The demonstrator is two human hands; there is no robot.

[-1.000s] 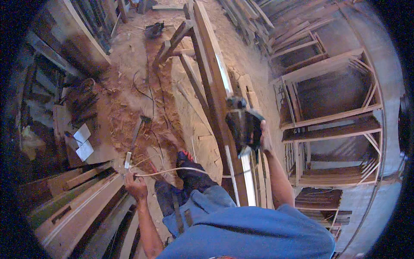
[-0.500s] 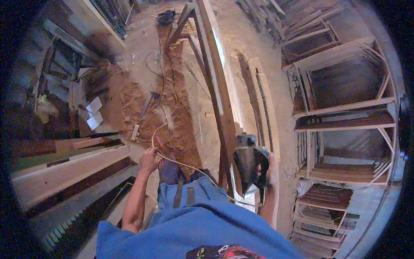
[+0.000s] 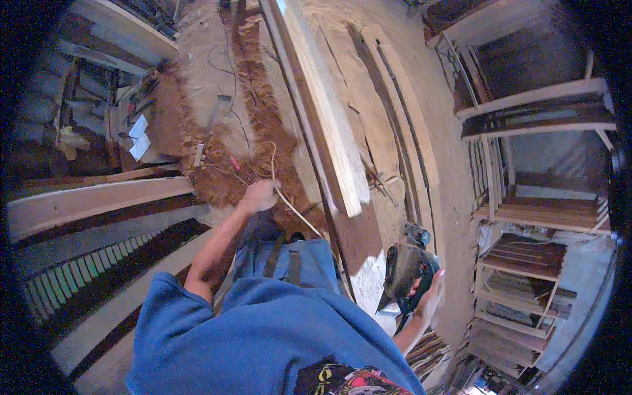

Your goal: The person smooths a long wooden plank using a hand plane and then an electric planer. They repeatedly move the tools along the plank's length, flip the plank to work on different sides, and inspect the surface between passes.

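Note:
My right hand (image 3: 426, 299) grips the rear handle of a dark electric planer (image 3: 408, 266), which is beside the near end of the timber, to its right. A pale cord (image 3: 299, 212) is pinched in my closed left hand (image 3: 261, 194); it loops up above the fist and runs right, toward my waist. Between my hands, a long pale timber (image 3: 322, 125) stretches away from me along a darker board (image 3: 359, 240). Where the planer's base rests, if on anything, I cannot tell.
Brown wood shavings (image 3: 260, 108) and a dark cable (image 3: 230, 72) litter the floor ahead. Long boards (image 3: 401, 118) lie to the right of the timber. Wooden racks (image 3: 536, 207) line the right wall. Thick planks (image 3: 99, 204) stand close on my left.
The planer has moved right and toward me, off the timber's line, in my right hand. My left hand has shifted right and forward with the cord. The view has moved too.

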